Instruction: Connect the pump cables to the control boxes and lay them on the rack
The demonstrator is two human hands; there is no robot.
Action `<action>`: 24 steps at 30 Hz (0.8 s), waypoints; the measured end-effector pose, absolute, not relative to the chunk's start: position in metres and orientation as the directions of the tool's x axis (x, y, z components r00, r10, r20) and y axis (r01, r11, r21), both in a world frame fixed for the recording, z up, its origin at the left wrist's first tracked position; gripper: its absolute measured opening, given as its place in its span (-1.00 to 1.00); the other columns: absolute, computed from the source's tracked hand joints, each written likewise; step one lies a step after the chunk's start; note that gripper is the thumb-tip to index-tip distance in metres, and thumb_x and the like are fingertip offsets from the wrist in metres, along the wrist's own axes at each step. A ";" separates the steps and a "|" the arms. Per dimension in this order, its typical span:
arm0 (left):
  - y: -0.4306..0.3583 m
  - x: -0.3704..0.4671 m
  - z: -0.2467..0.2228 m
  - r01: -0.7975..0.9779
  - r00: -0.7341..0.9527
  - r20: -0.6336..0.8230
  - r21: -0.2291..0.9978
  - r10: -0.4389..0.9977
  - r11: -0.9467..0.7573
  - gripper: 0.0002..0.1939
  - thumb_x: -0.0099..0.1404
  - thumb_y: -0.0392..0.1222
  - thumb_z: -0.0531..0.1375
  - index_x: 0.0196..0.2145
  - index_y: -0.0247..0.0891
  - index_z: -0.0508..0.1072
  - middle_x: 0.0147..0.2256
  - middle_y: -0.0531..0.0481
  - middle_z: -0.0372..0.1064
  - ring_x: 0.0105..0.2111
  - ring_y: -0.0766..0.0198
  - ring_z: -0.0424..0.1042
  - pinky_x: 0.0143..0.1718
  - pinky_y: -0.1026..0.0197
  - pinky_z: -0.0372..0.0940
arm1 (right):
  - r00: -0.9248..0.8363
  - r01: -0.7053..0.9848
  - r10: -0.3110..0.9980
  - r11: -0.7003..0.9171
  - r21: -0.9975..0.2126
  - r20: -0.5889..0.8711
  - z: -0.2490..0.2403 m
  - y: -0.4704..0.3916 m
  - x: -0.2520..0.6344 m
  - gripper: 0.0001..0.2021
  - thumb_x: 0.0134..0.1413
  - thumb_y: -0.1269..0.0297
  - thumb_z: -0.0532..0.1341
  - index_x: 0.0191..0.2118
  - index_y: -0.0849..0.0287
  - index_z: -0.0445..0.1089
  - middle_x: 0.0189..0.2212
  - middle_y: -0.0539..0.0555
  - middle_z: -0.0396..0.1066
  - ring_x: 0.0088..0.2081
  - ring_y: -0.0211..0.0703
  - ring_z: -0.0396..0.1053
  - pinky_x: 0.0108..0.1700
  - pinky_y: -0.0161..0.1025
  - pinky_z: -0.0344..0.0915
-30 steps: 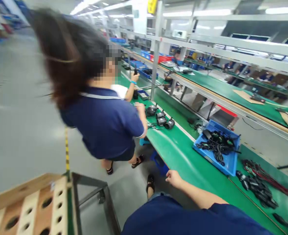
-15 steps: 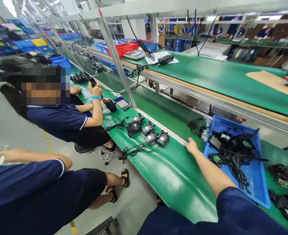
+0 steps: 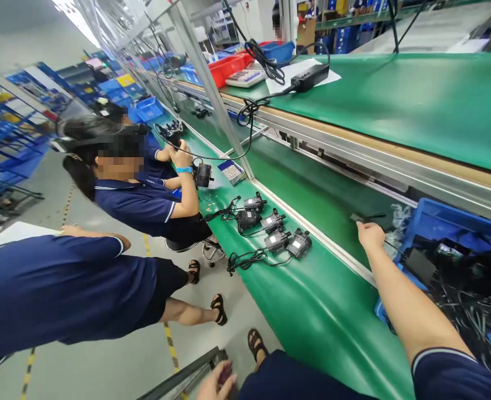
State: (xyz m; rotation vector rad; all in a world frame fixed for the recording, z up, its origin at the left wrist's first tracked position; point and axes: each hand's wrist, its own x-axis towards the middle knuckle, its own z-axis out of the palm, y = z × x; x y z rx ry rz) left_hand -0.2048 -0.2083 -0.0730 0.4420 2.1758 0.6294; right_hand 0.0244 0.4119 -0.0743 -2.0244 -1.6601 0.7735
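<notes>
My right hand (image 3: 371, 235) reaches over the bench rail, with fingers closed at a small dark flat piece (image 3: 357, 218). A thin black lead runs from beside this hand toward the blue bin (image 3: 421, 214). Black parts and tangled cables (image 3: 457, 294) fill the bin. My left hand (image 3: 217, 383) is low at the bottom edge, partly cut off, its fingers curled around a small dark reddish thing that I cannot make out. Several black pump-like units (image 3: 298, 243) with white labels and coiled cords lie on the green bench (image 3: 312, 303).
A seated co-worker (image 3: 137, 200) handles a black unit (image 3: 203, 175) at the left. Another person (image 3: 70, 294) stands nearer. A metal post (image 3: 212, 83) rises beside a small tray of parts (image 3: 231, 172). The upper shelf (image 3: 395, 94) holds a power adapter (image 3: 311, 78).
My right hand has moved from the bench rail to the dark piece beyond it. My left hand has come into view at the bottom. The view has shifted.
</notes>
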 end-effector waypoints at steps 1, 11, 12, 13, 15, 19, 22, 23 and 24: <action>-0.198 -0.215 -0.070 0.131 -0.604 -0.579 0.605 0.548 0.785 -0.39 0.02 0.34 0.26 -0.14 -0.17 0.52 -0.05 -0.18 0.56 0.04 -0.10 0.50 0.09 0.03 0.41 | 0.139 0.732 0.983 -0.183 -0.656 -0.119 -0.062 0.407 0.028 -0.72 0.16 0.09 0.22 -0.35 0.24 0.44 -0.37 0.24 0.48 -0.21 0.08 0.46 -0.10 -0.06 0.35; -0.055 -0.344 -0.035 0.610 -0.561 -0.082 0.632 0.824 0.478 -0.46 0.27 0.23 0.08 -0.04 -0.26 0.45 -0.03 -0.27 0.50 0.02 -0.09 0.47 0.10 -0.13 0.34 | -0.219 -0.287 0.891 -0.449 -0.846 -0.398 0.023 0.226 0.097 -0.57 -0.06 -0.03 0.36 -0.43 0.13 0.14 -0.60 -0.15 0.11 -0.69 -0.49 -0.19 -0.69 -0.46 -0.17; -0.031 -0.359 -0.030 0.663 -0.533 -0.012 0.615 0.846 0.427 -0.44 0.28 0.20 0.09 0.04 -0.27 0.41 0.06 -0.31 0.42 0.12 -0.11 0.38 0.18 -0.16 0.26 | -0.229 -0.276 0.862 -0.504 -0.819 -0.453 0.019 0.201 0.102 -0.58 -0.05 -0.02 0.34 -0.44 0.13 0.13 -0.61 -0.15 0.09 -0.69 -0.49 -0.19 -0.69 -0.47 -0.17; -0.003 -0.373 -0.023 0.728 -0.496 0.068 0.576 0.866 0.372 -0.41 0.28 0.17 0.11 0.11 -0.30 0.35 0.15 -0.35 0.34 0.21 -0.13 0.28 0.25 -0.17 0.17 | -0.227 -0.255 0.831 -0.554 -0.792 -0.508 0.012 0.178 0.105 -0.59 -0.05 -0.02 0.32 -0.45 0.12 0.11 -0.61 -0.15 0.07 -0.70 -0.49 -0.20 -0.69 -0.47 -0.19; 0.057 -0.399 -0.006 0.852 -0.406 0.198 0.436 0.892 0.291 -0.32 0.29 0.09 0.14 0.23 -0.37 0.21 0.25 -0.44 0.16 0.31 -0.18 0.11 0.30 -0.19 0.06 | -0.195 -0.199 0.770 -0.637 -0.745 -0.607 -0.003 0.137 0.112 -0.58 -0.08 -0.05 0.29 -0.46 0.11 0.08 -0.62 -0.15 0.05 -0.71 -0.49 -0.22 -0.69 -0.45 -0.24; 0.163 -0.443 0.021 0.916 -0.361 0.018 0.193 0.933 0.351 -0.06 0.16 0.07 0.31 0.31 -0.42 0.02 0.27 -0.51 0.09 0.28 -0.27 0.13 0.23 -0.17 0.13 | -0.014 0.012 0.693 -0.721 -0.693 -0.721 -0.030 0.072 0.129 -0.61 -0.15 -0.10 0.18 -0.48 0.09 0.06 -0.62 -0.15 0.05 -0.72 -0.49 -0.26 -0.66 -0.41 -0.27; 0.201 -0.464 0.022 0.942 -0.266 -0.258 0.136 0.929 0.307 -0.24 0.16 0.07 0.29 0.18 -0.45 0.20 0.04 -0.46 0.36 0.03 -0.18 0.42 0.05 -0.03 0.30 | 0.213 0.332 0.703 -0.705 -0.626 -0.679 -0.043 0.041 0.144 -0.67 0.00 -0.08 0.00 -0.51 0.08 0.06 -0.65 -0.12 0.07 -0.73 -0.42 -0.18 -0.65 -0.36 -0.16; 0.206 -0.469 0.020 0.949 -0.244 -0.295 0.122 0.924 0.290 -0.29 0.18 0.09 0.27 0.12 -0.46 0.24 -0.01 -0.47 0.39 -0.02 -0.18 0.45 -0.01 -0.01 0.33 | 0.272 0.407 0.704 -0.702 -0.584 -0.657 -0.047 0.034 0.150 -0.68 0.04 -0.04 -0.03 -0.53 0.08 0.09 -0.67 -0.10 0.08 -0.73 -0.38 -0.12 -0.65 -0.34 -0.11; 0.207 -0.471 0.019 0.955 -0.236 -0.315 0.099 0.919 0.279 -0.32 0.19 0.12 0.25 0.07 -0.46 0.27 -0.04 -0.47 0.40 -0.05 -0.17 0.47 -0.05 0.00 0.34 | 0.319 0.455 0.700 -0.705 -0.545 -0.639 -0.051 0.028 0.157 -0.68 0.08 0.00 -0.03 -0.54 0.09 0.12 -0.70 -0.09 0.09 -0.72 -0.34 -0.06 -0.64 -0.33 -0.06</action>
